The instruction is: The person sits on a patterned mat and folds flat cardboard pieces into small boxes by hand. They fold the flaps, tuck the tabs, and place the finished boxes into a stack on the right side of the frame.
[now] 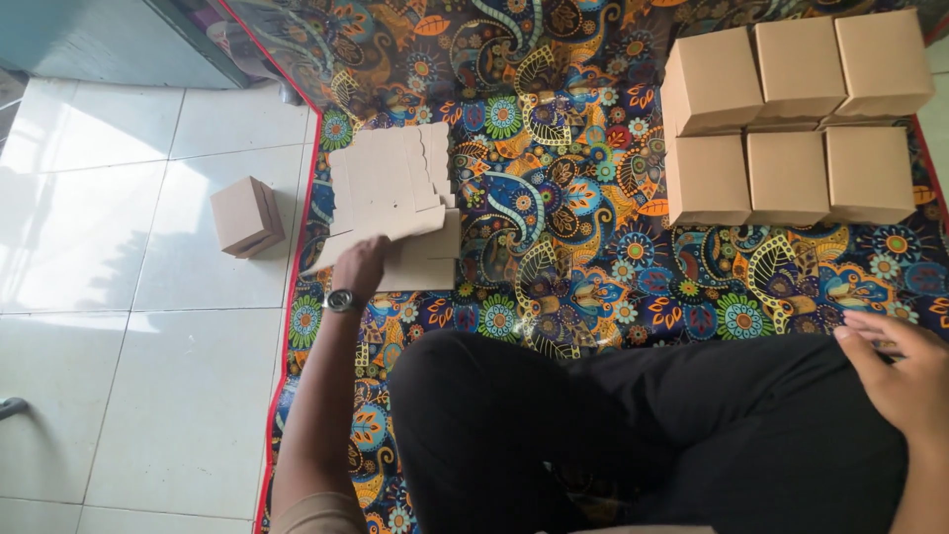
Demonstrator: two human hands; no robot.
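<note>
Near the left edge of the patterned mat point(593, 247), the person's left hand point(361, 267) reaches forward and takes hold of the top flat cardboard sheet point(381, 232), lifting its near edge off the stack of flat box blanks point(405, 198); the fingers are tucked under the sheet, so exactly how they close on it cannot be told. A wristwatch point(340, 301) sits on that wrist. The right hand point(905, 371) rests on the person's right knee, over black trousers point(643, 425), fingers loosely spread and holding nothing. The stack of blanks lies close to the mat's red-trimmed left border, its sheets fanned slightly out of line. Beyond that border, on the white tiled floor point(119, 247), one small folded cardboard box point(247, 216) stands alone, tilted at an angle to the tiles. At the far right corner of the mat, six finished boxes point(796, 119) stand in two rows of three, touching one another, well apart from the stack. A bluish-grey wall or cabinet face point(99, 40) runs along the far left of the floor.
</note>
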